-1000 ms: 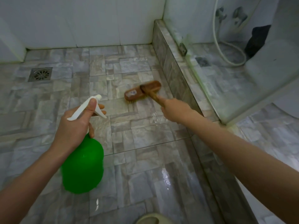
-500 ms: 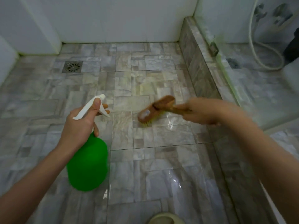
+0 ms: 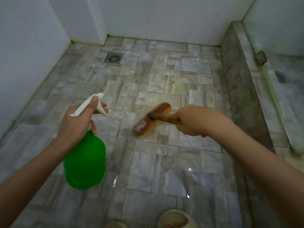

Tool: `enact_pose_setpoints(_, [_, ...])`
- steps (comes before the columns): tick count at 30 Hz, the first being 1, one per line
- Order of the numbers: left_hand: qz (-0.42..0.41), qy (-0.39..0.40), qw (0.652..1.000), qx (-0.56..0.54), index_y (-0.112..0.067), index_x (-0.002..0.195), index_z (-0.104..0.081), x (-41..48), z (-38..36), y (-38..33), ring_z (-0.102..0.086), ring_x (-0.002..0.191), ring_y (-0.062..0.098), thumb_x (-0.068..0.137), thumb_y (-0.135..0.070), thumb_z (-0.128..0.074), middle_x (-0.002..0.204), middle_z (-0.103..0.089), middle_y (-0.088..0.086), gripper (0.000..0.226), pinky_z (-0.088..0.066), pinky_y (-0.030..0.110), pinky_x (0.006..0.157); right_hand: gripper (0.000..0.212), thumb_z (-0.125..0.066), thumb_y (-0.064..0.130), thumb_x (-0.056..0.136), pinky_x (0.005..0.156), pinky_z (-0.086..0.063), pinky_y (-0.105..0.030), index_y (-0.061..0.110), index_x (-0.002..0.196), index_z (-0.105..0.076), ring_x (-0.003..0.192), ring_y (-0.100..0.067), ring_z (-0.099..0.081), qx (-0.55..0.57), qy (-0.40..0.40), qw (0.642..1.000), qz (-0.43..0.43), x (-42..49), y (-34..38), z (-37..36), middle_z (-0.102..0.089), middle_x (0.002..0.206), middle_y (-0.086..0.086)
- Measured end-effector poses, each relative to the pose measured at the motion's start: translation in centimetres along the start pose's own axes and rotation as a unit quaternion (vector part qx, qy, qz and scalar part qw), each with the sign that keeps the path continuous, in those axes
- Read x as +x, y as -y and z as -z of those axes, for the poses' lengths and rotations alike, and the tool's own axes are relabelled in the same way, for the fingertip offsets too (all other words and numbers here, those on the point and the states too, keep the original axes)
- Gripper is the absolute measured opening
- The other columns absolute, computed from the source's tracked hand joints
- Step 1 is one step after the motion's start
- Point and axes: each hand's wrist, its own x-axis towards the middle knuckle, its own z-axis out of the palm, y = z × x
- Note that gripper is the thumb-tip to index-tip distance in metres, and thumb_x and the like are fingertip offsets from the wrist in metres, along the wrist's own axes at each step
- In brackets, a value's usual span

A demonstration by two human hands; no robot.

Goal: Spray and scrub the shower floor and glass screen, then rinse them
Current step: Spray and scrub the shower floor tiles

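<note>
Brush (image 3: 148, 122) in right fingers (image 3: 186, 129), seemingly touching floor (image 3: 164, 163).

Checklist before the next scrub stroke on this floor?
1. Right hand grips brush handle: ok.
2. Bristles face down toward floor: ok. Contact: cannot tell, blurred.
3. Left hand holds spray bottle, fingers at trigger: ok.
4. Nozzle aimed at the brush's patch: not ok, it points forward, left of it.
5. Drain uncovered: ok.
</note>
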Motion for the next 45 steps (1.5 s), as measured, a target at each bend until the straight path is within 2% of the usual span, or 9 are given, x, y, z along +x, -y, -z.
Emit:
enact_pose_setpoints(3, [0.019, -0.024, 1.000, 0.004, -0.055, 0.089, -0.071, -1.4, 2.0, 0.6, -0.066, 0.074, 0.049, 0.090, -0.068, -0.048, 0.103, -0.076, -0.008, 0.027, -0.048, 0.028, 0.051, 0.052, -0.037, 0.017, 0.097, 0.046, -0.050, -0.027, 0.048, 0.139, -0.036, 0.053, -0.017, -0.061, 0.039, -0.029, 0.998, 0.029, 3.4, 1.6, -0.8, -0.058, 0.089, 0.000])
enact_pose_setpoints(7, [0.034, -0.063, 0.997, 0.012, -0.051, 0.089, -0.071, -3.4, 4.6, 2.5, -0.066, 0.075, 0.048, 0.094, -0.063, -0.046, 0.104, -0.076, -0.008, 0.028, -0.046, 0.027, 0.045, 0.034, -0.046, 0.023, 0.091, 0.047, -0.050, -0.024, 0.035, 0.119, -0.061, 0.046, -0.009, -0.059, -0.049, 0.085, 0.994, 0.052, 0.6, 2.2, 2.7, -0.066, 0.083, 0.002])
enact_pose_setpoints(13, [0.074, -0.135, 0.988, 0.015, -0.047, 0.095, -0.072, -7.2, 9.3, 5.4, -0.068, 0.085, 0.048, 0.089, -0.069, -0.045, 0.103, -0.076, -0.010, 0.036, -0.050, 0.033, 0.052, 0.048, -0.038, 0.023, 0.097, 0.051, -0.034, -0.026, 0.042, 0.140, -0.038, 0.073, -0.020, -0.053, -0.015, -0.015, 0.986, 0.163, 5.5, 12.3, -1.3, -0.051, 0.085, 0.002])
enact_pose_setpoints(17, [0.093, -0.179, 0.979, 0.020, -0.052, 0.091, -0.071, -9.7, 11.7, 6.5, -0.069, 0.076, 0.041, 0.096, -0.058, -0.046, 0.105, -0.076, -0.006, 0.027, -0.049, 0.029, 0.046, 0.037, -0.042, 0.027, 0.095, 0.062, -0.037, -0.029, 0.034, 0.131, -0.049, 0.087, -0.022, -0.058, -0.087, -0.009, 0.981, 0.175, 4.8, 13.2, 0.3, -0.059, 0.102, -0.001])
enact_pose_setpoints(24, [0.113, -0.261, 0.959, 0.010, -0.053, 0.084, -0.073, -11.8, 15.8, 7.7, -0.066, 0.077, 0.052, 0.097, -0.055, -0.046, 0.101, -0.076, -0.010, 0.030, -0.049, 0.036, 0.052, 0.062, -0.039, 0.014, 0.096, 0.057, -0.032, -0.030, 0.046, 0.146, -0.021, 0.076, -0.022, -0.057, -0.043, -0.091, 0.967, 0.235, 7.7, 22.2, -1.4, -0.044, 0.079, 0.002])
enact_pose_setpoints(30, [0.128, -0.305, 0.944, -0.007, -0.044, 0.087, -0.074, -12.8, 17.6, 8.2, -0.059, 0.045, 0.034, 0.094, -0.061, -0.047, 0.100, -0.077, -0.010, 0.033, -0.050, 0.036, 0.055, 0.052, -0.040, 0.018, 0.095, 0.066, -0.037, -0.029, 0.045, 0.138, -0.034, 0.090, -0.022, -0.061, -0.069, -0.041, 0.967, 0.240, 7.0, 23.3, 0.5, -0.054, 0.095, -0.001])
enact_pose_setpoints(35, [0.140, -0.325, 0.935, -0.029, -0.044, 0.090, -0.074, -13.1, 18.3, 9.2, -0.058, 0.045, 0.034, 0.081, -0.075, -0.048, 0.095, -0.078, -0.001, 0.041, -0.052, 0.043, 0.056, 0.067, -0.035, 0.007, 0.095, 0.047, -0.030, -0.028, 0.035, 0.151, -0.012, 0.056, -0.017, -0.044, -0.021, -0.097, 0.960, 0.261, 13.8, 30.5, -1.3, -0.045, 0.071, -0.001])
enact_pose_setpoints(40, [0.136, -0.332, 0.933, -0.029, -0.041, 0.088, -0.076, -12.3, 18.1, 9.5, -0.064, 0.053, 0.038, 0.085, -0.072, -0.047, 0.100, -0.077, -0.008, 0.043, -0.052, 0.040, 0.054, 0.051, -0.042, 0.010, 0.090, 0.056, -0.037, -0.031, 0.028, 0.137, -0.046, 0.065, -0.019, -0.049, -0.095, -0.032, 0.969, 0.227, 14.2, 29.8, 2.8, -0.056, 0.121, -0.005])
enact_pose_setpoints(45, [0.130, -0.331, 0.934, -0.031, -0.044, 0.092, -0.076, -10.4, 17.9, 9.1, -0.071, 0.080, 0.041, 0.086, -0.072, -0.048, 0.101, -0.077, -0.006, 0.040, -0.053, 0.044, 0.057, 0.049, -0.038, 0.009, 0.093, 0.058, -0.039, -0.031, 0.026, 0.139, -0.042, 0.067, -0.019, -0.049, -0.015, -0.117, 0.964, 0.237, 20.0, 31.7, 2.9, -0.051, 0.088, -0.003])
